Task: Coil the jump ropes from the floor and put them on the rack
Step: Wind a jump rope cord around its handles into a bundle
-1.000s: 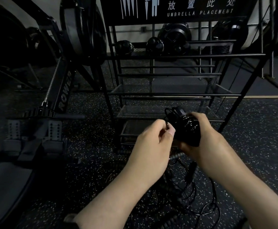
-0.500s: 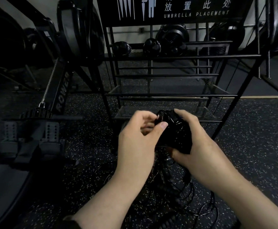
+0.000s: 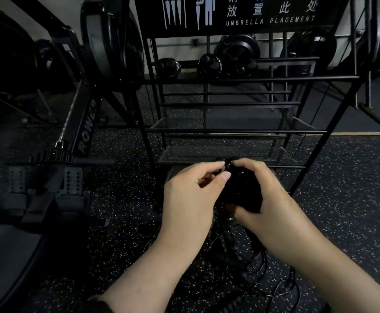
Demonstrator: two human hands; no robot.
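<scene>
Rope bundle (image 3: 241, 190) upright (both hands (image 3: 189, 195) gripping)

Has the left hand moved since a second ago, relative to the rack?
Yes. The left hand has closed rightward onto the rope bundle, and both now sit higher against the rack, nearer its lower shelf.

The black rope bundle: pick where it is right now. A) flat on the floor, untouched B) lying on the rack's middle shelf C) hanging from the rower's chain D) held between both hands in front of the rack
D: the black rope bundle sits between the left hand and right hand, fingers curled on it, in front of the rack, with loose cord trailing to the floor.
</scene>
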